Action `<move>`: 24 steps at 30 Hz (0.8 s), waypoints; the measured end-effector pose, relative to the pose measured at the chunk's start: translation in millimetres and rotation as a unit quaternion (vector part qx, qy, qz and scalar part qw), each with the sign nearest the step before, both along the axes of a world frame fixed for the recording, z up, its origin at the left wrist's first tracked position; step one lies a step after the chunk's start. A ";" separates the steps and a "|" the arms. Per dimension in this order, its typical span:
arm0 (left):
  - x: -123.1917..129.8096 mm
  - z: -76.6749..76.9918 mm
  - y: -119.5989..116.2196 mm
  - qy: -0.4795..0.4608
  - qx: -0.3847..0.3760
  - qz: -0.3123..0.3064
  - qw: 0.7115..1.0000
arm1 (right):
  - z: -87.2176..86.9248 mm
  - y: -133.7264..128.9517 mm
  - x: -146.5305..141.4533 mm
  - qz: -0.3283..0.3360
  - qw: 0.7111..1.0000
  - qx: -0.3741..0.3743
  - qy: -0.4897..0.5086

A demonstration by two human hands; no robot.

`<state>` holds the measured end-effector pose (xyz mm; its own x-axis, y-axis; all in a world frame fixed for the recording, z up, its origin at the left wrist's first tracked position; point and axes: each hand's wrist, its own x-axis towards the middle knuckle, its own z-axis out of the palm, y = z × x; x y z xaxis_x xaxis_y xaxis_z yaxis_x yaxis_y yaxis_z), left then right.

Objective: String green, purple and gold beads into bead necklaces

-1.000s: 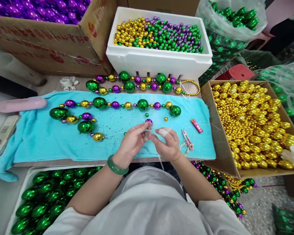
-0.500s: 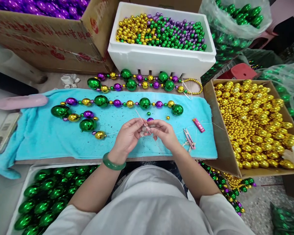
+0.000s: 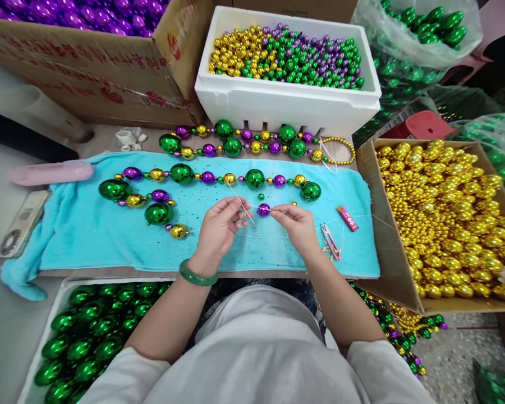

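Observation:
My left hand [image 3: 222,227] pinches a thin pale stick [image 3: 246,211], needle-like, over the blue towel [image 3: 219,255]. My right hand [image 3: 297,225] is closed on a fine white thread that runs across to my left fingertips. Between the hands lies a loose purple bead [image 3: 263,210], with a small green bead [image 3: 261,196] just beyond it. A gold bead [image 3: 294,204] is partly hidden behind my right hand. A string of green, gold and purple beads [image 3: 180,174] curves over the towel, its thread leading from the gold end bead [image 3: 178,231] toward my hands.
Beyond the towel lie a finished-looking bead strand [image 3: 232,146] and a white foam box of beads [image 3: 286,95]. At right are pink snips [image 3: 330,242], a pink lighter [image 3: 347,219] and a carton of gold beads [image 3: 389,252]. Green beads fill a tray [image 3: 46,331] at lower left.
My hands have moved apart, drawing thread between them; my right hand went right. The purple bead is now uncovered. The whole view has shifted slightly.

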<state>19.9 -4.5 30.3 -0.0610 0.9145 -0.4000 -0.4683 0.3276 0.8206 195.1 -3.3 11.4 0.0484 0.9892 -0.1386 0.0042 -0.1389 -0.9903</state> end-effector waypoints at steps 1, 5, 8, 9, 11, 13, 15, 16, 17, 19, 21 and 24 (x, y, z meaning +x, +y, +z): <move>-0.3 -1.0 -0.4 0.029 0.010 0.005 1.000 | 0.5 0.3 1.9 -0.026 1.000 0.005 0.000; 6.4 -3.4 -6.8 0.162 0.060 -0.042 0.984 | 9.5 -1.6 4.7 -0.075 0.996 -0.004 0.043; 16.5 -5.4 -12.8 0.211 0.075 -0.086 0.971 | 17.2 -3.3 0.0 -0.067 0.996 -0.009 0.059; 19.5 -6.4 -14.2 0.221 0.077 -0.092 0.968 | 18.7 -3.2 -1.9 -0.072 0.996 -0.005 0.052; 23.6 -8.9 -15.6 0.238 0.081 -0.094 0.963 | 19.4 -2.0 -5.1 -0.086 0.996 0.010 0.034; 25.5 -11.4 -15.8 0.249 0.086 -0.093 0.960 | 18.0 -0.6 -6.9 -0.088 0.996 0.023 0.021; 25.8 -13.3 -15.5 0.255 0.090 -0.092 0.958 | 16.3 -0.3 -7.8 -0.079 0.996 0.026 0.012; 25.7 -14.0 -15.4 0.256 0.090 -0.092 0.958 | 15.8 -0.8 -8.3 -0.075 0.997 0.024 0.006; 25.7 -14.5 -15.3 0.256 0.090 -0.092 0.958 | 15.7 -1.8 -8.9 -0.073 0.997 0.023 0.000; 25.9 -15.2 -15.3 0.255 0.089 -0.092 0.958 | 16.4 -4.7 -10.5 -0.080 0.996 0.029 -0.012; 26.7 -15.4 -15.7 0.254 0.089 -0.094 0.958 | 17.8 -7.8 -12.7 -0.090 0.995 0.046 -0.021; 28.4 -14.9 -16.3 0.245 0.091 -0.099 0.960 | 19.1 -10.6 -16.1 -0.091 0.994 0.057 -0.013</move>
<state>48.3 -20.8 15.4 -0.0196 0.9797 -0.1997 0.0460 0.2004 0.9786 179.0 -13.9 30.6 0.2294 0.9730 -0.0232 0.0153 -0.0275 -0.9995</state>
